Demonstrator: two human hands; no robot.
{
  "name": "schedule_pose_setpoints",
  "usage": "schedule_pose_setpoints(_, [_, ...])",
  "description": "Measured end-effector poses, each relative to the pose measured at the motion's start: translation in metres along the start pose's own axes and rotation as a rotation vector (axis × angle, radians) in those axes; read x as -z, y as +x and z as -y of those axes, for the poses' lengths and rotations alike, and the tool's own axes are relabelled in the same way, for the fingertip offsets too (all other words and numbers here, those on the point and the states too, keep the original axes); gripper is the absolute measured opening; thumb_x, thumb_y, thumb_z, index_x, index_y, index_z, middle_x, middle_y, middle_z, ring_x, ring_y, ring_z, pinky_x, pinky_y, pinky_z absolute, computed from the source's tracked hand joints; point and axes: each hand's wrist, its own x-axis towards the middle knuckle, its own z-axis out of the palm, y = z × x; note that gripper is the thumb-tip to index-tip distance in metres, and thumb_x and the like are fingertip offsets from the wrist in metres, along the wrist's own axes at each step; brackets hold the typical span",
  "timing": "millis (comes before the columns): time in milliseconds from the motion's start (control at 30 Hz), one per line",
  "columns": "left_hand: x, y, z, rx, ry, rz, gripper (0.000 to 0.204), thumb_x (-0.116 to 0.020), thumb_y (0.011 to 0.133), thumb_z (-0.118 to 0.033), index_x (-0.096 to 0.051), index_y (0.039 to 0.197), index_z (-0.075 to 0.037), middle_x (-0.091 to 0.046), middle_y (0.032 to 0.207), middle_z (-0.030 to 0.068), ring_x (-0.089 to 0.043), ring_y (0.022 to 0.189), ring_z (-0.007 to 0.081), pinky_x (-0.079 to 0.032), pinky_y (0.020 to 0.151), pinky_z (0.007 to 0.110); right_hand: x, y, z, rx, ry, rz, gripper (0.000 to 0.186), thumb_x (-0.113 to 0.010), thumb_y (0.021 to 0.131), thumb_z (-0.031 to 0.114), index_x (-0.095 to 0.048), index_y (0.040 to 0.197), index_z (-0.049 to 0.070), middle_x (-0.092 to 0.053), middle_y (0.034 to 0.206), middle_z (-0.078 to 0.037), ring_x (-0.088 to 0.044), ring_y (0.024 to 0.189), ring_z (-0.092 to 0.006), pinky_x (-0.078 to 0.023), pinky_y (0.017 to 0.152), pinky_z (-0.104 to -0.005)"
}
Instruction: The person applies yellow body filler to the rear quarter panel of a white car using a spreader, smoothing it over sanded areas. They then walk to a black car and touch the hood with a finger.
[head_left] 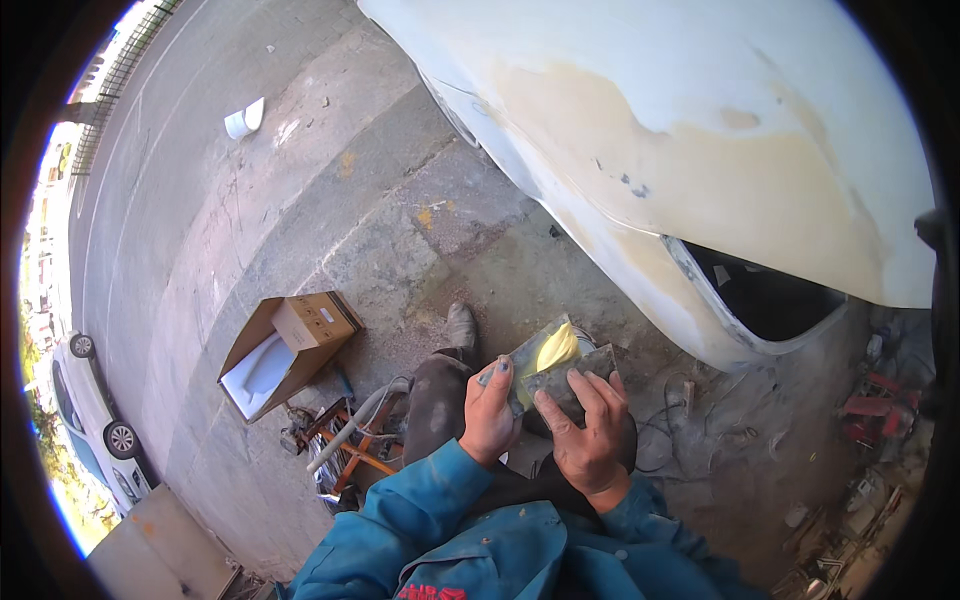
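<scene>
My left hand [487,418] grips a flat, greyish see-through plate [524,358], thumb on top. A lump of soft yellow paste [557,347], like body filler, lies on the plate's far part. In my right hand [585,432] is a dark, flat rectangular spreader [598,362], its fingers lying across the face. The spreader's left edge overlaps the plate close to the paste. A round rim shows partly behind both, mostly hidden. Ahead to the right stands a white car body [720,80] with smooth beige filler patches [560,100].
A dark opening [755,290] cuts the car body's near end. An open cardboard box [345,308] stands on the left, beside a pale hose [350,435] and clutter. Farther off are a white container [244,119] and a parked car [95,420]. Red equipment [880,410] lies at right.
</scene>
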Motion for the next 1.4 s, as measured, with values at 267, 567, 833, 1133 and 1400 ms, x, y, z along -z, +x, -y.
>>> schedule_pose_setpoints(267, [-0.105, -0.061, -0.168, -0.444, 0.04, -0.194, 0.047, -0.057, 0.117, -0.036, -0.064, 0.14, 0.004, -0.074, 0.135, 0.0169, -0.073, 0.122, 0.0292, -0.057, 0.108, 0.043, 0.131, 0.101, 0.093, 0.024, 0.353, 0.028, 0.041, -0.066, 0.1, 0.006, -0.078, 0.138, 0.017, -0.073, 0.123, -0.012, -0.07, 0.118, -0.031, -0.053, 0.11, -0.0441])
schedule_pose_setpoints(567, [-0.158, -0.033, -0.333, -1.024, 1.189, -0.013, 0.041, -0.06, 0.114, -0.027, -0.063, 0.143, 0.003, -0.074, 0.126, 0.0138, -0.073, 0.112, 0.0266, -0.057, 0.1, 0.038, 0.188, 0.115, 0.102, -0.952, 2.022, -0.619, 0.032, -0.063, 0.11, 0.011, -0.068, 0.141, 0.011, -0.073, 0.131, -0.003, -0.07, 0.121, -0.0193, -0.056, 0.107, -0.0417])
schedule_pose_setpoints(833, [-0.296, 0.038, -0.353, -0.263, 0.398, 0.545, 0.039, -0.058, 0.117, -0.033, -0.07, 0.132, 0.002, -0.073, 0.133, 0.015, -0.07, 0.12, 0.0239, -0.055, 0.105, 0.038, 0.174, 0.12, 0.089, -0.773, 2.151, -1.012, 0.033, -0.063, 0.106, 0.009, -0.067, 0.139, 0.005, -0.075, 0.134, -0.009, -0.072, 0.123, -0.0258, -0.057, 0.107, -0.0447])
schedule_pose_setpoints(1133, [-0.421, 0.099, -0.357, -0.135, 0.622, 0.802, 0.049, -0.055, 0.117, -0.043, -0.069, 0.132, 0.002, -0.071, 0.133, 0.0154, -0.067, 0.125, 0.0254, -0.054, 0.108, 0.039, 0.108, 0.126, 0.07, -0.808, 0.648, -1.011, 0.038, -0.058, 0.101, -0.002, -0.062, 0.139, -0.005, -0.071, 0.13, -0.026, -0.072, 0.118, -0.0423, -0.059, 0.1, -0.0482])
schedule_pose_setpoints(1400, [-0.534, 0.175, -0.311, 0.212, 0.684, 1.272, 0.055, -0.056, 0.116, -0.048, -0.064, 0.141, 0.001, -0.069, 0.132, 0.0163, -0.068, 0.127, 0.0269, -0.052, 0.115, 0.041, 0.14, 0.239, 0.116, -1.275, 0.573, -1.565, 0.024, -0.061, 0.111, 0.008, -0.069, 0.129, -0.005, -0.074, 0.116, -0.017, -0.07, 0.095, -0.0208, -0.056, 0.088, -0.0351])
